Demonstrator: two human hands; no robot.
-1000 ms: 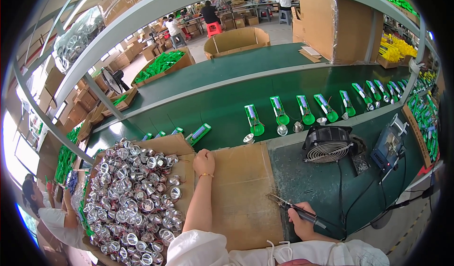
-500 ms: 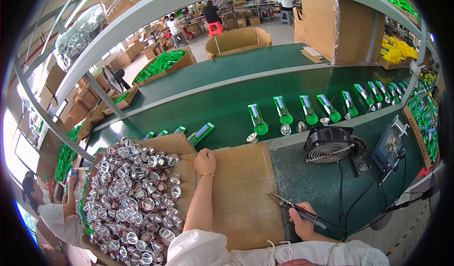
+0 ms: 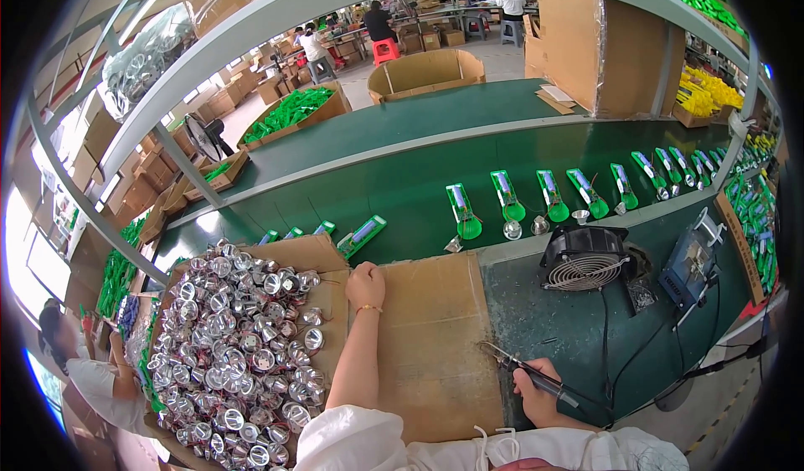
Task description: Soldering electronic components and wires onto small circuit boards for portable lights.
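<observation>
While the green belt [image 3: 519, 149] carries a row of green boards [image 3: 548, 195] past, a cardboard sheet [image 3: 431, 345] covers the bench beside a heap of shiny metal cups [image 3: 239, 345]. My left hand [image 3: 366, 285] rests curled shut at the heap's edge, holding nothing visible. My right hand [image 3: 536, 396] is clamped round a soldering iron [image 3: 528, 372], its tip over the cardboard. The iron looks light and stiff; grip the handle, away from the tip.

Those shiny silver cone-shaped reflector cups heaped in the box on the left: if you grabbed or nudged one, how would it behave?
The reflector cups look thin and hollow, so probably light. Their mirror-smooth finish suggests they are slippery and easily scratched or dented. Being round cones lying at all angles in a loose heap, a nudged one would likely roll in a curve and shift its neighbours. The left hand rests beside them.
</observation>
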